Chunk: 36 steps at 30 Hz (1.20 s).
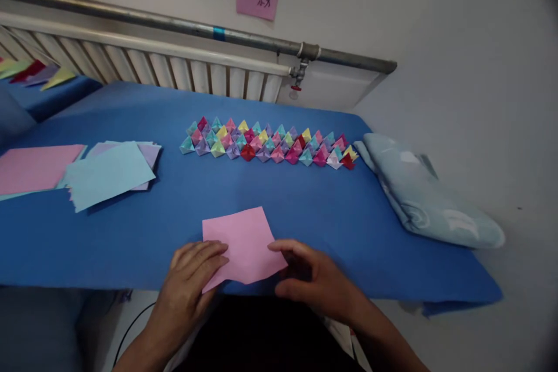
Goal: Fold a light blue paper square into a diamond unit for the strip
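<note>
A square sheet of pink paper lies at the front edge of the blue-covered table, its lower edge slightly wavy. My left hand holds it at the left side, with fingers resting on top and the thumb low by the near corner. At the right corner, the fingers of my right hand touch the sheet. The thumb of that hand is apart from the fingers, with a gap between them. Farther back stand several rows of small folded paper pieces in many colours.
Left of me lie a light-blue paper stack and pink paper sheets. A folded pale-blue blanket sits at the right end of the blue table cover. Behind are a radiator and a metal pipe.
</note>
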Tool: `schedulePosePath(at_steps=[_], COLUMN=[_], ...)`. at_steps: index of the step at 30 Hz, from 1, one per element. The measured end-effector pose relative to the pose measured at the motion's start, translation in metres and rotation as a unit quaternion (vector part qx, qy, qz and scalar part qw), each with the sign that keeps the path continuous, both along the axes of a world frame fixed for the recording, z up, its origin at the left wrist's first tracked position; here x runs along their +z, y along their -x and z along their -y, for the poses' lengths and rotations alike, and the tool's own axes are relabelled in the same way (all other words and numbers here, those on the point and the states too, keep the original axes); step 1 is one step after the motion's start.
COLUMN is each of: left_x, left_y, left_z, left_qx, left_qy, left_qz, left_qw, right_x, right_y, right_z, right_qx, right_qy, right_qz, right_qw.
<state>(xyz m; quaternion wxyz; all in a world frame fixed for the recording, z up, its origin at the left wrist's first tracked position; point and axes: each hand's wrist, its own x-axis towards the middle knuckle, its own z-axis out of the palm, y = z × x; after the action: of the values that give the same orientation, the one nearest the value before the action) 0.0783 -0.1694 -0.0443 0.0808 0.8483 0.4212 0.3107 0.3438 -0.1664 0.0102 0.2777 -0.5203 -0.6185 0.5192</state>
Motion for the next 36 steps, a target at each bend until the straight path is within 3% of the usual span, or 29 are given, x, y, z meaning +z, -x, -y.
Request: schedulePosePath(at_steps=[3,6,9,13,17,21,26,31,36], left_x=[-0.001,-0.002,-0.003,-0.002,0.000,0.003,0.004,0.005,0.005], left_y=[0.005,0.009,0.011,0.015,0.014,0.008,0.001,-0.004,-0.004], left_z=[0.002,0.003,0.005,0.009,0.011,0.009,0.004,0.003,0.003], left_qx=[-0.028,-0.046,-0.067,-0.058,0.007,0.116,0.195,0.252,0.227], left_qy=[-0.007,-0.003,-0.003,0.017,0.047,0.066,0.110,0.129,0.115], left_qz=[0.001,0.008,0.009,-0.002,0.006,0.014,0.017,0.003,-0.017], left_qw=[1.000,0.999,0.998,0.998,0.999,0.991,0.975,0.959,0.967], right_x=[-0.001,-0.007,-0.012,-0.013,-0.017,-0.027,-0.036,-0.037,-0.034], right_y=[-0.005,0.002,0.012,0.014,0.013,0.018,0.025,0.028,0.029], right_z=[0.000,-0.007,-0.013,-0.014,-0.010,-0.010,-0.015,-0.018,-0.018], right_qx=[0.060,0.123,0.186,0.192,0.150,0.046,-0.053,-0.059,-0.031], right_qy=[-0.193,-0.283,-0.286,-0.268,-0.262,-0.279,-0.264,-0.264,-0.288], right_qz=[0.167,0.249,0.220,0.175,0.163,0.185,0.200,0.222,0.263], right_qw=[0.965,0.918,0.914,0.928,0.939,0.941,0.942,0.937,0.920])
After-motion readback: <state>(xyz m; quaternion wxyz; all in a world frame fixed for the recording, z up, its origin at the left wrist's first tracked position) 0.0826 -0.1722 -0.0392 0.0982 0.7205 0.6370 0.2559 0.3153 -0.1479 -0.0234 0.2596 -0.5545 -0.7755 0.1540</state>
